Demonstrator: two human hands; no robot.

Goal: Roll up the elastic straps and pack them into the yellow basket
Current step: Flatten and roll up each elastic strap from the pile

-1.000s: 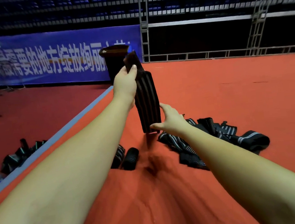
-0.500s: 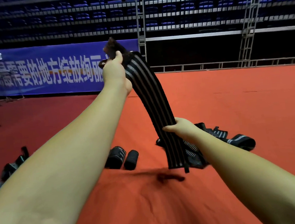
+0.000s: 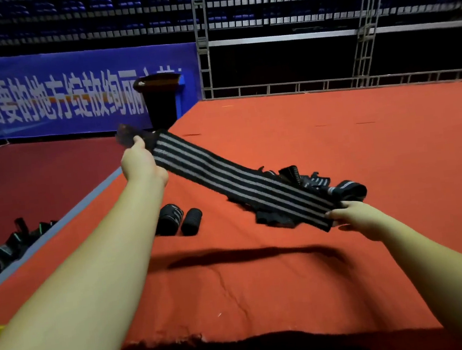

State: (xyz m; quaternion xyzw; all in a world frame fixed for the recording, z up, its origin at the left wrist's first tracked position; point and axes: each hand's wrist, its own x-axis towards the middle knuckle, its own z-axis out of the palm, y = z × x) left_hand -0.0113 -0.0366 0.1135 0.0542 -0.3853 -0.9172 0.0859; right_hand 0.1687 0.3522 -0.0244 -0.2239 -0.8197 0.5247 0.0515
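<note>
Orange carpeted floor, blue banner and dark bin behind. Black grey-striped elastic strap stretched in the air: left hand grips the far end, right hand pinches the near end. Loose strap pile beneath, two rolled straps just left.

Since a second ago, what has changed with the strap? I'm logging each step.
The strap went from hanging upright to stretched out slantwise. The left hand kept its end and dropped lower; the right hand slid to the other end and pulled it rightward. The two rolls and the loose pile stayed put.
</note>
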